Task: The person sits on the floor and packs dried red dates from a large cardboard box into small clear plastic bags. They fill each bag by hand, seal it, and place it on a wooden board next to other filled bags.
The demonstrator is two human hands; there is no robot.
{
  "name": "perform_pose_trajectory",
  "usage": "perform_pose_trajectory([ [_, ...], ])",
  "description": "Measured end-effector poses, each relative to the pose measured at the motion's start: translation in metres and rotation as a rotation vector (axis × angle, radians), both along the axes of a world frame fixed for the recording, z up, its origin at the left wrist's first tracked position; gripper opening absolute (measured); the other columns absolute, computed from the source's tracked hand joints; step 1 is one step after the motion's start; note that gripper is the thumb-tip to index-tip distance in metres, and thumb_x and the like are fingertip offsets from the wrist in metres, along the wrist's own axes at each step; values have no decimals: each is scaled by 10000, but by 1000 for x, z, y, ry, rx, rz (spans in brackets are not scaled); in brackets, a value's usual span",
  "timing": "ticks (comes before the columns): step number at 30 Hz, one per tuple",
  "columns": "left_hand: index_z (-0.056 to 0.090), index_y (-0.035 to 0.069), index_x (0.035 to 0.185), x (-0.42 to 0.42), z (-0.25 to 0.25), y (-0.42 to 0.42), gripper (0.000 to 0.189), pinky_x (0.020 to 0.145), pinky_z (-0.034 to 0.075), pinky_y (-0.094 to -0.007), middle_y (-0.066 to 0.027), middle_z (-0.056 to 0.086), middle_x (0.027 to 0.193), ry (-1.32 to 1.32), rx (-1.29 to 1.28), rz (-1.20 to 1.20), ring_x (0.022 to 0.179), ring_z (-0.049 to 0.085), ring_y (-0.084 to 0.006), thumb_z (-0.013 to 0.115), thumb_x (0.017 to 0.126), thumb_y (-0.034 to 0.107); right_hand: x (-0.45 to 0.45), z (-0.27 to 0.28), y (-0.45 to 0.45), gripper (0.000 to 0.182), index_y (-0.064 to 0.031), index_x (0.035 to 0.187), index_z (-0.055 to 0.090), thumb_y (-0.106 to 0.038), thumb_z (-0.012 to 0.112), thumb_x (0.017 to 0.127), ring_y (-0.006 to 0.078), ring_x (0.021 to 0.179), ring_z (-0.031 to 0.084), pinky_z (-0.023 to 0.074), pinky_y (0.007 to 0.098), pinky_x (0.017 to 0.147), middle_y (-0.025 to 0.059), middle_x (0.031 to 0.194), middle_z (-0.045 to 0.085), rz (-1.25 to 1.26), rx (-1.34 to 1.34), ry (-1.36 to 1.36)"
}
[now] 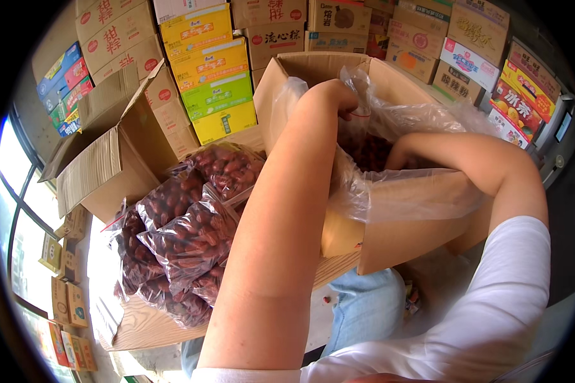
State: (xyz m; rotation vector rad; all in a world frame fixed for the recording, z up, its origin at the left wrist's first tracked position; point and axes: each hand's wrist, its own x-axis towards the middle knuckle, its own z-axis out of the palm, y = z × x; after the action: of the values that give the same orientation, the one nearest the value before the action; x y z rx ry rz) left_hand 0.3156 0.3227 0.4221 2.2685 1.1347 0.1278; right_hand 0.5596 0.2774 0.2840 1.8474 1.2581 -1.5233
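Observation:
My left hand (pixel 339 98) reaches into a large open cardboard box (pixel 407 239), its fingers curled on a clear zip bag (pixel 356 127) with a red seal line. Bent at the elbow, the other arm brings my right hand (pixel 398 155) down to the loose red dates (pixel 371 154) inside; its fingers are hidden. A clear plastic liner (pixel 411 194) drapes over the box's rim. Left of my left forearm, several filled clear bags of red dates (pixel 189 244) lie piled on a wooden table (pixel 156 325).
An open cardboard carton (pixel 98 177) with raised flaps stands behind the bags at left. Stacked cartons line the back, among them yellow ones (pixel 206 62) and brown ones (pixel 273 43). More small boxes (pixel 69 297) stand on the floor at left. My jeans-clad leg (pixel 364 301) is below the table edge.

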Motion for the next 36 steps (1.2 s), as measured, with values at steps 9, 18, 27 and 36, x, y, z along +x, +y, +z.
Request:
perform_pose_trajectory([
  [9, 724, 91, 733, 4, -7, 8, 197, 685, 481, -360, -40, 697, 786, -39, 7, 20, 714, 619, -178, 546, 752, 173, -26, 14, -3, 636, -72, 1353, 371, -211, 678, 813, 199, 1173, 494, 479, 398, 891, 73, 1317, 472, 57, -45, 147],
  [18, 710, 69, 707, 7, -14, 20, 194, 553, 440, -324, -60, 666, 704, -75, -10, 13, 606, 581, -162, 603, 740, 228, -49, 33, -11, 616, -64, 1331, 406, -154, 705, 800, 194, 1155, 511, 501, 398, 864, 78, 1283, 508, 105, -103, 320],
  [27, 675, 42, 774, 7, -13, 22, 150, 477, 398, -318, -61, 651, 689, -82, -3, -33, 544, 560, -151, 603, 734, 168, -80, 72, -22, 599, -55, 1308, 441, -96, 731, 786, 189, 1137, 528, 523, 397, 836, 83, 1250, 544, 139, -103, 431],
  [36, 700, 74, 721, 10, -23, 38, 128, 511, 406, -318, -63, 624, 657, -68, -21, -27, 548, 549, -158, 620, 712, 174, -71, 138, -25, 548, -71, 1196, 515, -118, 743, 700, 177, 806, 620, 502, 260, 576, 65, 979, 605, 151, 361, 366],
])
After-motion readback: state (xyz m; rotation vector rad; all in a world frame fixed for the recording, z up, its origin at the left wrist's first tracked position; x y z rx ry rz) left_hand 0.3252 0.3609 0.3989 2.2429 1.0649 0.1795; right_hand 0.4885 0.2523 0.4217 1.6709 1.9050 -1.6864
